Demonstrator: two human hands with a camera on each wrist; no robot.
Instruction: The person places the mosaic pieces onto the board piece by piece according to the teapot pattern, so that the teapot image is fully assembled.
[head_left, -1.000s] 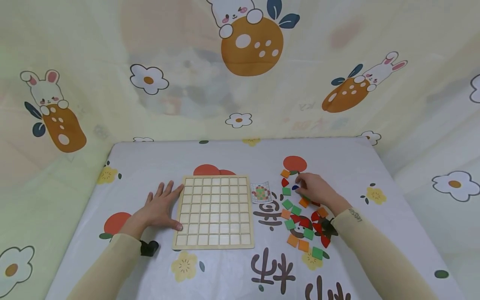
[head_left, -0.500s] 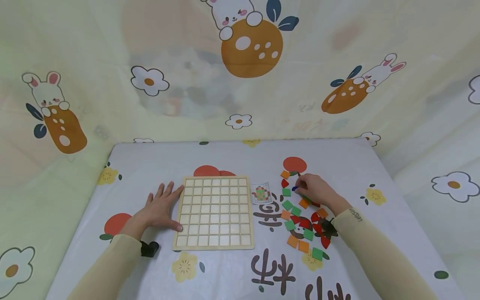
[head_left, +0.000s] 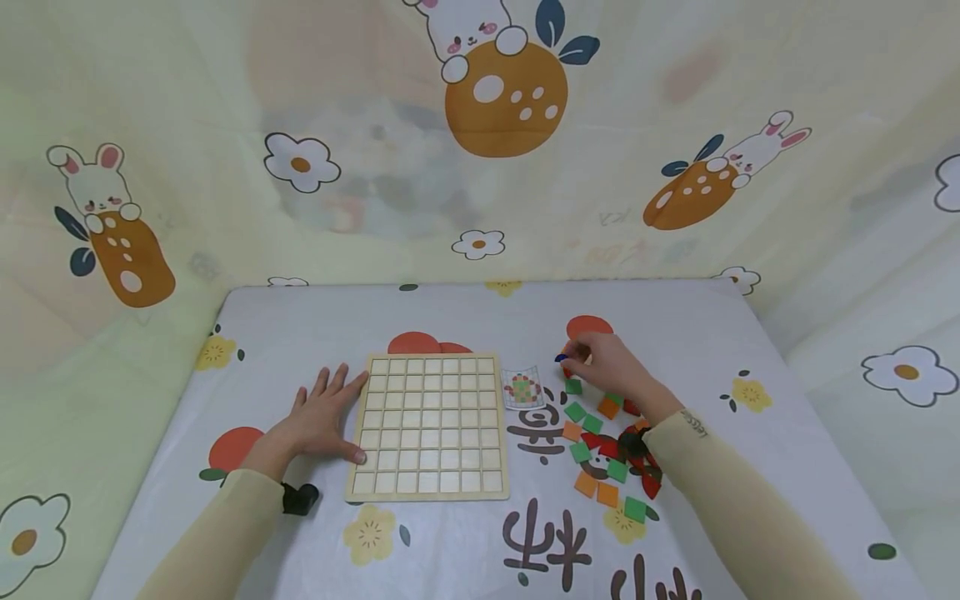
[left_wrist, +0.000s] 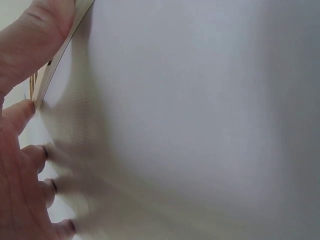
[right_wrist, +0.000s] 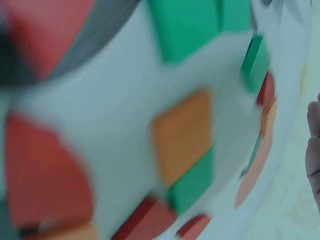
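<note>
My left hand (head_left: 321, 423) lies with spread fingers along the left side of a wooden grid board (head_left: 429, 415); thumb and index finger touch its edge, as the left wrist view also shows. My right hand (head_left: 609, 367) pinches a small dark blue piece (head_left: 560, 358) at the fingertips, above the far end of the loose tiles. In the right wrist view only part of the fingers (right_wrist: 314, 145) appears at the right edge, and the blue piece is out of sight there. Beside the board's right edge lies a small pattern card (head_left: 522, 388).
Loose green tiles (head_left: 634, 509), orange tiles (head_left: 607, 493) and red rounded pieces (head_left: 651, 483) are scattered right of the card, partly under my right forearm. Printed cloth covers the table (head_left: 300, 550). A patterned curtain (head_left: 375, 208) stands behind it.
The right hand has lifted the blue piece and moved left with it, over the far orange and red pieces. The left hand and the board stay where they were.
</note>
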